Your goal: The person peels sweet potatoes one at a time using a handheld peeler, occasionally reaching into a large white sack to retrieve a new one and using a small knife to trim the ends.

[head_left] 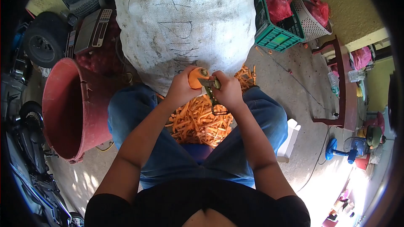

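Note:
My left hand (183,86) is closed around a thick orange carrot (195,78), its dark stem end pointing up and to the right. My right hand (228,91) grips a short knife (207,83) with a greenish handle, its grey blade lying against or very near the carrot. Below the right hand is a thin black frame-like outline (220,111) that I cannot identify. Between my knees, a large heap of orange peel strips (200,120) lies under both hands. Directly ahead, a bulging white woven sack (185,21) with dark handwriting stands close to the hands.
At left stand a large red tub (84,113), a scale (93,29) and a wheel (44,42). Right of the sack are a green crate (280,35) and a white basket (309,21). A wooden piece of furniture (347,88) and a blue fan (351,151) stand farther right.

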The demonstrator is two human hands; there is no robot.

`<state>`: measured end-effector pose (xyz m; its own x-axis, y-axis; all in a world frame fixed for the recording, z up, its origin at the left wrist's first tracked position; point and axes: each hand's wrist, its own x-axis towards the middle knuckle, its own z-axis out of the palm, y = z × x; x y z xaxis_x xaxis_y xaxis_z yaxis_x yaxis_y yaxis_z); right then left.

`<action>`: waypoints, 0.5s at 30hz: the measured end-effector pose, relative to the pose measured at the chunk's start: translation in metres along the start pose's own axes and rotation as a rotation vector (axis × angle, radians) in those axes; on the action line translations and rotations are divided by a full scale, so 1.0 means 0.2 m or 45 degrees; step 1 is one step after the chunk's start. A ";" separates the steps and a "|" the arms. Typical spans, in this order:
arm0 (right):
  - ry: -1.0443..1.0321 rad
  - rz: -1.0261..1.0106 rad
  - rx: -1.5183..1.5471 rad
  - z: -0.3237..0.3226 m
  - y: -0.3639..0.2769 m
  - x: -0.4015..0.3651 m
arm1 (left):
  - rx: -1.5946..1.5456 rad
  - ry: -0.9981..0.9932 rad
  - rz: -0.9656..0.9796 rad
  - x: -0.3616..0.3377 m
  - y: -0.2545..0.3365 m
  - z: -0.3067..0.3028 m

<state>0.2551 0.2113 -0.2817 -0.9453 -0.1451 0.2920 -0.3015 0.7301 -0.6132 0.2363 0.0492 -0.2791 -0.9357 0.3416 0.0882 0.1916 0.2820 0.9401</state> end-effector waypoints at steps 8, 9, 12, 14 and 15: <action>-0.070 -0.079 -0.194 -0.02 -0.01 0.00 | 0.084 -0.098 -0.003 0.01 0.02 -0.02; -0.057 -0.080 -0.195 -0.02 -0.01 0.00 | 0.080 -0.118 -0.001 0.01 0.02 -0.02; -0.102 -0.088 -0.205 -0.03 -0.02 0.00 | 0.075 -0.147 0.040 0.01 0.01 -0.03; -0.117 -0.085 -0.214 -0.03 -0.02 0.00 | 0.074 -0.157 0.081 0.01 0.01 -0.03; -0.130 -0.083 -0.222 -0.03 -0.02 0.00 | 0.039 -0.224 0.096 0.01 0.03 -0.04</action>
<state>0.2579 0.2124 -0.2750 -0.9348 -0.2561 0.2459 -0.3448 0.8200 -0.4568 0.2330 0.0437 -0.2701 -0.8527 0.5133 0.0966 0.2705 0.2758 0.9224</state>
